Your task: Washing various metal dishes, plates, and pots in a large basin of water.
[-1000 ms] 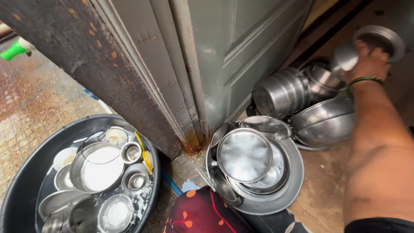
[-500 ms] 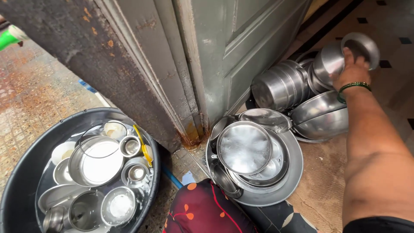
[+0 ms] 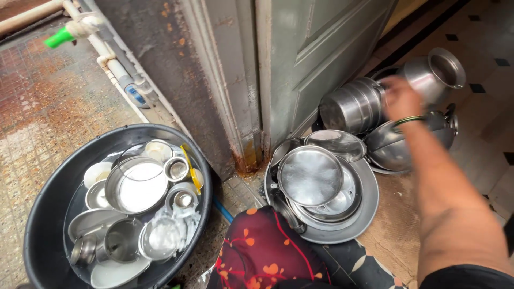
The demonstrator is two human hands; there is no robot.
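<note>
My right hand (image 3: 400,97) is blurred in motion above the washed steel vessels, empty, its fingers loosely apart. A green bangle sits on its wrist. Just behind it a round steel pot (image 3: 432,74) lies tilted on its side with its mouth to the right. A ribbed steel pot (image 3: 350,107) lies to the left of the hand, and a wide steel bowl (image 3: 393,147) lies under the forearm. A stack of steel plates and lids (image 3: 316,184) rests on the floor nearer me. My left hand is out of view.
A black tub (image 3: 45,214) at the left holds soapy steel cups, bowls and plates. A grey door (image 3: 321,48) and rusty frame (image 3: 160,69) stand between tub and plates. A white pipe with a green tap (image 3: 67,35) runs along the wall. Red patterned cloth (image 3: 262,257) covers my knee.
My right hand has let go of the round steel pot, which now lies behind the other vessels, and has drawn back to the left. The camera has shifted slightly.
</note>
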